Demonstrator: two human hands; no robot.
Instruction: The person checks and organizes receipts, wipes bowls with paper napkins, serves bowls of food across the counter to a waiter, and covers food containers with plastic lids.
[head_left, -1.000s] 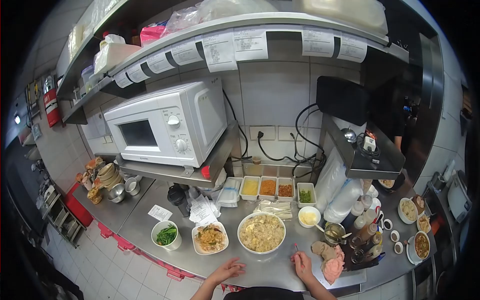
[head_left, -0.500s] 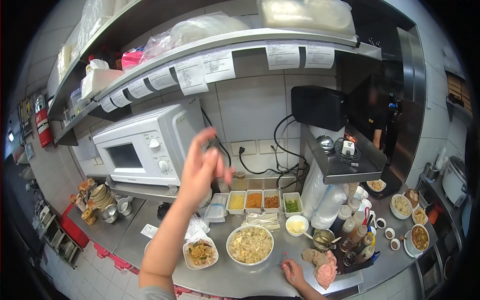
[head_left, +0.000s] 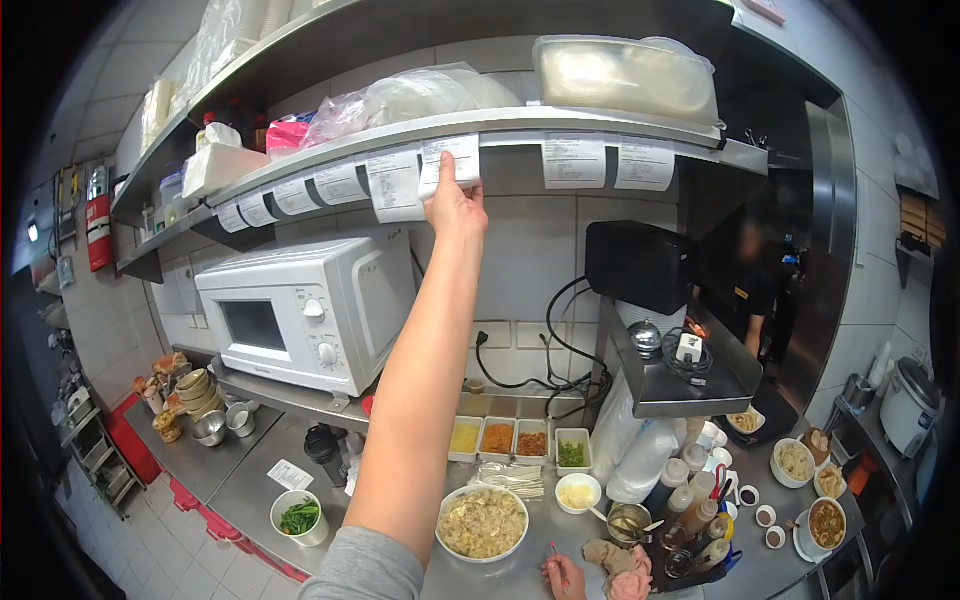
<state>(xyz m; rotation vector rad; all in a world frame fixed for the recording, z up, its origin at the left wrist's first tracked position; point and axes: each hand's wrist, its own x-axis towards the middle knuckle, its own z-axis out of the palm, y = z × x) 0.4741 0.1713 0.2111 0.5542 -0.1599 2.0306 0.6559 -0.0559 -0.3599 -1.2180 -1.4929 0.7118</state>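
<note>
My left hand [head_left: 458, 207] is raised to the shelf edge, thumb in front and fingers behind a printed order slip [head_left: 450, 165] in the hanging row. My right hand [head_left: 563, 578] rests low on the steel counter, curled around a thin red pen [head_left: 553, 549], partly cut off by the frame. To its left stands a large white bowl of fried rice [head_left: 483, 523]. A crumpled beige and pink cloth [head_left: 630, 580] lies just right of that hand. My left forearm hides part of the counter.
A white microwave [head_left: 305, 315] stands left, above a bowl of green vegetables [head_left: 299, 517]. Small topping trays [head_left: 515, 440] line the back. Sauce bottles [head_left: 690, 500] crowd the right, below a metal shelf [head_left: 690, 395]. A person [head_left: 750, 290] stands beyond the opening.
My left hand has risen from in front of the microwave and closed on a hanging slip. The view has tilted upward. The greens bowl now shows; the square bowl is behind my arm.
</note>
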